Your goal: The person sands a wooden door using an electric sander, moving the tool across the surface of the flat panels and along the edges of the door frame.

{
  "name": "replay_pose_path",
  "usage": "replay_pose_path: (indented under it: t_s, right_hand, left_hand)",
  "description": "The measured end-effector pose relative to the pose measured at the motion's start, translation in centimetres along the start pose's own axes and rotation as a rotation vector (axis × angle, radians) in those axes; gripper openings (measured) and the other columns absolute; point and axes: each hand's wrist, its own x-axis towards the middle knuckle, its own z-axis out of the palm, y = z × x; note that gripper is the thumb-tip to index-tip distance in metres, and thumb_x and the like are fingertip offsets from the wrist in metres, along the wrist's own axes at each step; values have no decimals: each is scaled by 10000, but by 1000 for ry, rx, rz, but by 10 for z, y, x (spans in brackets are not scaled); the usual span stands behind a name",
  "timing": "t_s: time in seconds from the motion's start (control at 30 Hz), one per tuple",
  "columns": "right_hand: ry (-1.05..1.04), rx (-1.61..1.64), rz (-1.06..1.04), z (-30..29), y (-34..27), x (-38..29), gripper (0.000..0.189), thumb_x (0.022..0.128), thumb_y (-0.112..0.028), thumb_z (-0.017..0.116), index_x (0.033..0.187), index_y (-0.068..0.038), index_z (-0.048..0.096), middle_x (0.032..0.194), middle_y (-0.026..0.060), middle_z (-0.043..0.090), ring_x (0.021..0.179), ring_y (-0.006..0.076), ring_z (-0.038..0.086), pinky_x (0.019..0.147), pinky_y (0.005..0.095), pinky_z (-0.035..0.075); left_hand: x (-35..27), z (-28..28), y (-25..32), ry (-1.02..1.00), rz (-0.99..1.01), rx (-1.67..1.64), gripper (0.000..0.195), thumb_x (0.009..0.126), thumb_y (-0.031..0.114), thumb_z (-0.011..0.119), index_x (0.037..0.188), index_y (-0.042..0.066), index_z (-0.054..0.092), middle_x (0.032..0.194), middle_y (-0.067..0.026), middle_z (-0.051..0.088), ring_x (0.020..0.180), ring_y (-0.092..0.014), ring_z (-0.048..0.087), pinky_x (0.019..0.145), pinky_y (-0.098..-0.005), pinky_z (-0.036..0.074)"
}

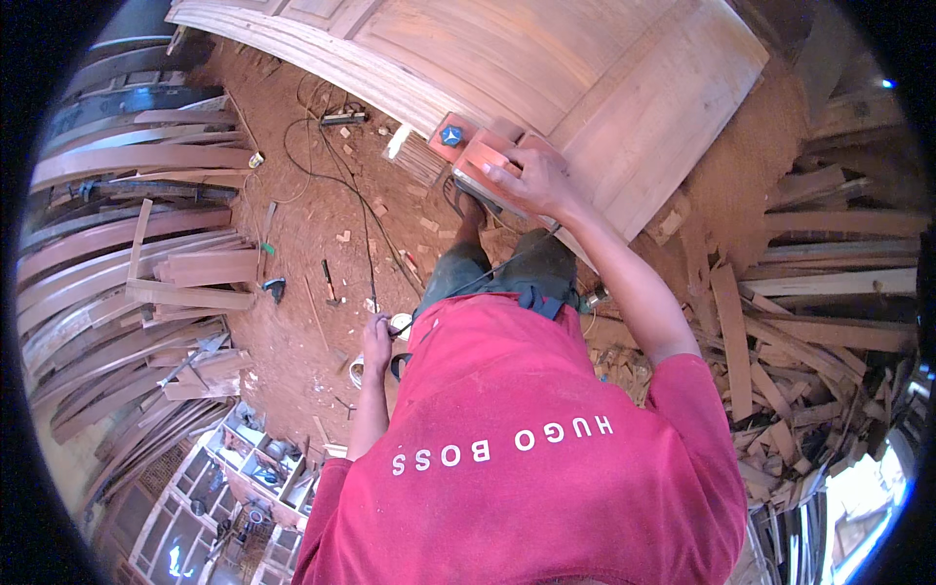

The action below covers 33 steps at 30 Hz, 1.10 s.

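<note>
My right hand (pixel 537 179) is wrapped around the handle of an orange handheld power tool (pixel 486 157) with a blue knob on its left part. The tool rests at the near edge of a large panelled wooden door (pixel 504 58). Lower and to the left, my left hand (pixel 376 340) is closed on a black power cord (pixel 400 331) beside my hip. The cord runs across my thighs toward the tool. The underside of the tool is hidden.
Sawdust, offcuts and a tangled cable (pixel 351 183) cover the ground. A hammer (pixel 328 281) and a teal tool (pixel 274 289) lie at left. Stacked boards (pixel 197 219) line the left, more timber (pixel 833 329) the right. A compartmented wooden frame (pixel 212 504) with tools is lower left.
</note>
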Motion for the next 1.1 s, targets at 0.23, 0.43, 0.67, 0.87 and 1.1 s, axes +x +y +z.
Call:
replay_pose_path:
  t_s: [0.23, 0.43, 0.67, 0.87, 1.1]
  right_hand:
    - [-21, -50, -40, 5, -49, 62, 680, 870, -687, 517, 999, -51, 723, 848, 234, 695, 832, 373, 685, 720, 459, 507]
    - [-73, -101, -14, 29, -56, 120, 749, 878, -717, 468, 1097, -37, 693, 911, 261, 695, 886, 405, 680, 774, 476, 519]
    - [-4, -23, -121, 46, -88, 165, 700, 898, -680, 476, 1117, -49, 687, 889, 248, 691, 862, 407, 675, 757, 483, 510]
    - [8, -19, -162, 54, -120, 207, 565, 920, -597, 527, 1122, -87, 663, 828, 216, 679, 782, 394, 668, 688, 453, 507]
    - [-106, 46, -28, 69, -138, 259, 599, 919, -604, 520, 1303, -147, 568, 980, 255, 691, 923, 434, 669, 798, 480, 517]
  left_hand:
    - [9, -14, 11, 50, -69, -71, 308, 985, 197, 412, 1057, -11, 627, 732, -96, 655, 636, -162, 607, 606, -307, 494]
    - [23, -23, 20, 84, -105, -109, 307, 989, 189, 399, 1055, 0, 632, 729, -98, 658, 647, -164, 626, 608, -308, 498]
    - [55, -39, -3, 105, -129, -110, 339, 986, 235, 414, 1058, -9, 639, 722, -115, 672, 665, -193, 660, 626, -345, 519]
    - [88, -50, -9, 91, -115, -161, 333, 979, 241, 418, 1059, 6, 639, 741, -106, 644, 663, -194, 644, 628, -336, 510]
    - [124, -78, 4, 99, -135, -202, 348, 980, 242, 405, 1076, 4, 640, 767, -104, 634, 702, -202, 678, 613, -322, 522]
